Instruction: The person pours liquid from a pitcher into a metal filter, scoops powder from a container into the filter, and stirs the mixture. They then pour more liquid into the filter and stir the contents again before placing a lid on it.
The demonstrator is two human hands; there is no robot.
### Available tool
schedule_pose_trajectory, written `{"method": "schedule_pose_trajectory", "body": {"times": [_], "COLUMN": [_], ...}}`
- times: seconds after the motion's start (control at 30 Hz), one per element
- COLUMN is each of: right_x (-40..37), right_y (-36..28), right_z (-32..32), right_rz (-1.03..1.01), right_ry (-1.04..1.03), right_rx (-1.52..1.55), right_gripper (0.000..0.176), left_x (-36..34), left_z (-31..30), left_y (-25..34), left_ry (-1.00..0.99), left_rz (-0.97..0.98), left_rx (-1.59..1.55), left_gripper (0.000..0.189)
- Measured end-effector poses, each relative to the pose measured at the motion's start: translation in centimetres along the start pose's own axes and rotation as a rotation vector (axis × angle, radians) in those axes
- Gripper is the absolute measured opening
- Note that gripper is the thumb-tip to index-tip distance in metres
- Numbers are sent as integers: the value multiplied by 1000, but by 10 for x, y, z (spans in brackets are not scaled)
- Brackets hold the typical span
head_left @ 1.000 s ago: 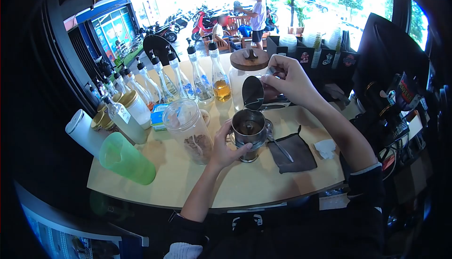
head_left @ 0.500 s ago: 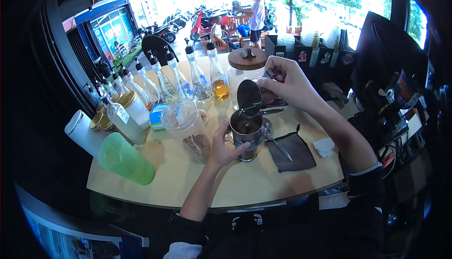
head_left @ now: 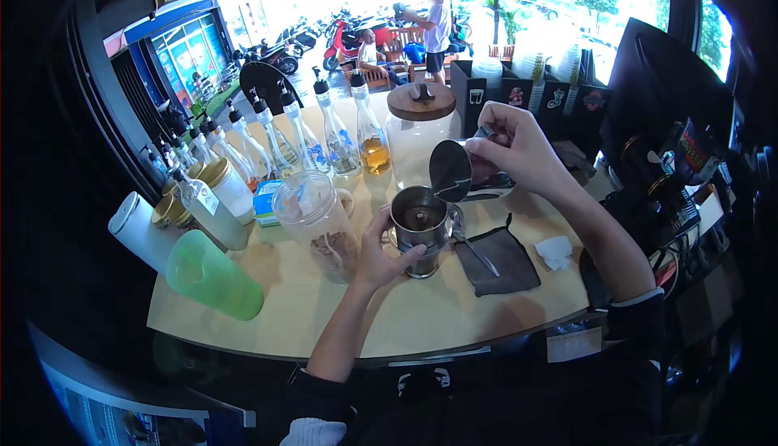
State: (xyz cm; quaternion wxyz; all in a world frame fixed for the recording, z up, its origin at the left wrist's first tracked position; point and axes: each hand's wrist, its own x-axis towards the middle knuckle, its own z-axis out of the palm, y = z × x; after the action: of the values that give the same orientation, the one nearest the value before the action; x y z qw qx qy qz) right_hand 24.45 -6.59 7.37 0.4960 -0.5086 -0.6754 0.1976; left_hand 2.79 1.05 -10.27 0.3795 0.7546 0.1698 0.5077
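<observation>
The right hand (head_left: 515,151) holds a tilted pitcher (head_left: 450,172), perhaps touching the metal cup (head_left: 431,234) the left hand (head_left: 379,258) clasps.

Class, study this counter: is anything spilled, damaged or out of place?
Only the crumpled white tissue, right of the dark cloth, looks slightly odd: it lies loose and bunched up, perhaps discarded. I see no spill or damage.

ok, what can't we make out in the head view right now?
All head view:
left hand: finger ends hidden behind the metal cup
metal pitcher: grip side mostly covered by the right hand
bottle label: print too small
blue-and-white panel, bottom left: cut off by the picture's edge
</observation>
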Motion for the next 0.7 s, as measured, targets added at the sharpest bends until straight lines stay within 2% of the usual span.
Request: {"method": "schedule_pose_trajectory", "body": {"times": [0.17,0.23,0.67,0.7], "right_x": [10,14,29,31], "right_y": [14,17,19,22], "right_z": [0,0,16,19], "right_rz": [-22,-67,-47,-97], "right_ry": [20,30,6,13], "right_rx": [-3,-92,-85,-94], "right_gripper": [27,26,25,25], "left_x": [0,0,1,1], "left_z": [-1,-1,-2,-2], "left_y": [-1,-1,-1,-1], "left_ry": [-3,-6,-15,-15], "left_rz": [-6,-8,1,0], "left_rx": [2,7,-4,-4], "left_gripper": [72,73,75,75]}}
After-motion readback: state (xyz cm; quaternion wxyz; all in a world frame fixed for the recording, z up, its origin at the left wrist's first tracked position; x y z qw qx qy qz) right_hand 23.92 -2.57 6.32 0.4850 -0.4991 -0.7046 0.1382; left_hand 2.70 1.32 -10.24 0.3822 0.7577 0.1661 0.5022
